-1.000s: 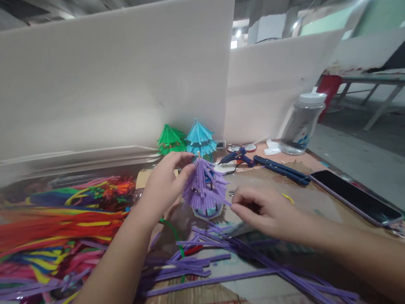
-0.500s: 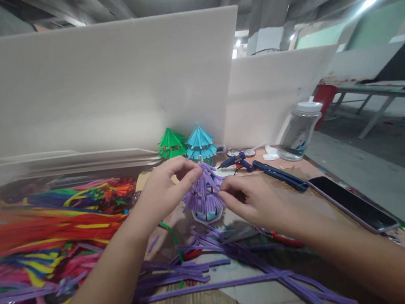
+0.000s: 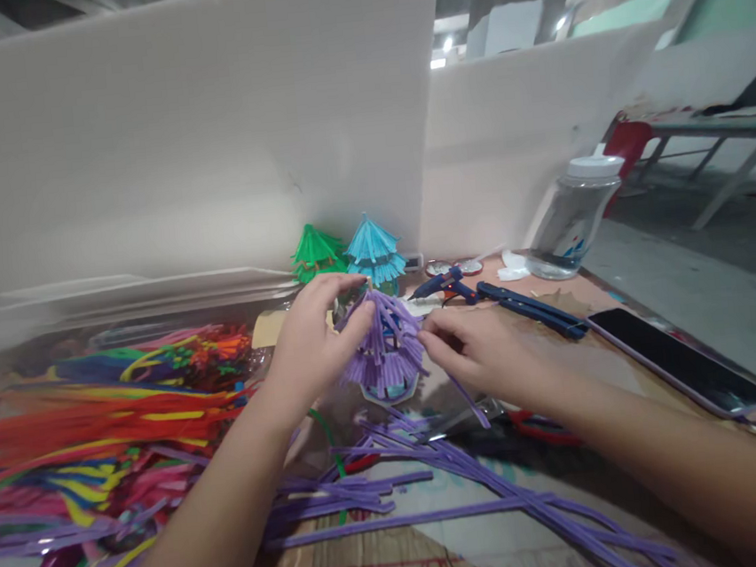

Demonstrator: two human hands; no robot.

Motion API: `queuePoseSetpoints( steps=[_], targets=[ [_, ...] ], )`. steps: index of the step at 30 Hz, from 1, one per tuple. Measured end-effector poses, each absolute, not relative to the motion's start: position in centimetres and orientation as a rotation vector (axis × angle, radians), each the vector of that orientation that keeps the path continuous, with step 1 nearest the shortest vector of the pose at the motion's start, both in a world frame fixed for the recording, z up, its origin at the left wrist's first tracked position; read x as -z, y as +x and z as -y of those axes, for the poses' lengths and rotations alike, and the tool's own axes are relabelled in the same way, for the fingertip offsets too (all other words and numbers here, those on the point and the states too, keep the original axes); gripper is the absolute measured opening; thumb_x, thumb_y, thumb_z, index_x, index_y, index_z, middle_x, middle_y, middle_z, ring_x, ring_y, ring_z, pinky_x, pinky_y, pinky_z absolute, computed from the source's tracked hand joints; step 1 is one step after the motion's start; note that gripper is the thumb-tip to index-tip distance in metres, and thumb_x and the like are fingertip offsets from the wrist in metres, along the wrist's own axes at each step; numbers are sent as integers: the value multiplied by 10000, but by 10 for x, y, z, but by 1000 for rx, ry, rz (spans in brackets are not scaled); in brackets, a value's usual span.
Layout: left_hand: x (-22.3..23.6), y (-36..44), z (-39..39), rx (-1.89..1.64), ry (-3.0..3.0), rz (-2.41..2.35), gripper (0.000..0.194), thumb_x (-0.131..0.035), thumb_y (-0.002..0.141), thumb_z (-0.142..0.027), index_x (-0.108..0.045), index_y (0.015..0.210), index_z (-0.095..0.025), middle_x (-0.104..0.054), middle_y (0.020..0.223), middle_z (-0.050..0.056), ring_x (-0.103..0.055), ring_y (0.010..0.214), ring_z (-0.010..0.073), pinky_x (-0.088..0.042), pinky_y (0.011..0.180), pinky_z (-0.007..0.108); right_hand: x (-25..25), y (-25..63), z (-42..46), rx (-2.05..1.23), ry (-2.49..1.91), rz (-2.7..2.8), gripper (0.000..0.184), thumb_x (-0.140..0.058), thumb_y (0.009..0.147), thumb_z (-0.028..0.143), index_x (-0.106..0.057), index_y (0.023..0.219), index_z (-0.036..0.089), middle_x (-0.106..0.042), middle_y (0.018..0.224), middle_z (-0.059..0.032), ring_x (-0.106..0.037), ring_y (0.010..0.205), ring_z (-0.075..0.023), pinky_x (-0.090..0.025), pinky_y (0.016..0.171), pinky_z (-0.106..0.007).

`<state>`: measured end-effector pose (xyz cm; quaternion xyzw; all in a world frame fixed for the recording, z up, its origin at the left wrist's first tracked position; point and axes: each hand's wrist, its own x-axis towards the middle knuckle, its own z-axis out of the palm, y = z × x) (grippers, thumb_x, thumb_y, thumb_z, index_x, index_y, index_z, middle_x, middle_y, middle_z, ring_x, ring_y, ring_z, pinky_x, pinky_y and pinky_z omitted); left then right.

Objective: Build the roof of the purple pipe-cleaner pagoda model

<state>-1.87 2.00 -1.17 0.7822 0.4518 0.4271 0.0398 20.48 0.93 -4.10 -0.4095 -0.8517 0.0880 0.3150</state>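
A small purple pagoda model point(image 3: 386, 367) made of pipe cleaners stands upright on the table, a thin stick showing at its peak. My left hand point(image 3: 316, 334) holds its upper roof between thumb and fingers from the left. At the roof's right edge, my right hand point(image 3: 474, 350) pinches a purple pipe cleaner point(image 3: 471, 404), whose free end hangs below the fingers. Loose purple pipe cleaners point(image 3: 483, 478) lie in front of the model, with scissors point(image 3: 462, 420) with red handles partly under my right forearm. Behind stand a green model point(image 3: 314, 249) and a light blue model point(image 3: 373, 246).
Bundles of coloured pipe cleaners point(image 3: 97, 417) cover the left side. To the right lie a glue gun point(image 3: 445, 286), a dark blue long-handled tool point(image 3: 531, 309) and a phone point(image 3: 680, 361). A clear bottle point(image 3: 569, 220) stands near the right edge. White boards point(image 3: 204, 140) rise behind.
My right hand moved left to the roof, then slightly right again, with a purple strip now hanging from its fingers. My left hand stays at the peak, its thumb and fingers slightly wider apart.
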Motion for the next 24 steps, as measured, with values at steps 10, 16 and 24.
queuePoseSetpoints(
  steps=[10, 16, 24],
  targets=[
    [22, -17, -25, -1238, 2386, -1384, 238, -597, 885, -327, -645, 1045, -157, -679, 1038, 55, -629, 994, 193, -478, 902, 313, 39, 195, -2, -172, -1118, 2293, 256, -464, 931, 292, -535, 708, 187, -535, 609, 13, -441, 557, -105, -235, 568, -258],
    [19, -16, -21, -1210, 2391, -1357, 193, -595, 887, -308, -641, 1011, -168, -674, 992, 37, -627, 959, 183, -474, 873, 302, 40, 196, 0, -128, -1113, 2312, 256, -469, 924, 285, -540, 700, 183, -525, 598, 16, -427, 542, -100, -225, 561, -256],
    [17, -14, -18, -1175, 2427, -1364, 195, -581, 893, -322, -634, 1007, -172, -665, 992, 42, -618, 959, 196, -468, 867, 322, 39, 194, 2, -180, -1161, 2296, 239, -478, 891, 275, -523, 675, 183, -500, 579, 20, -413, 535, -98, -200, 558, -256]
  ],
)
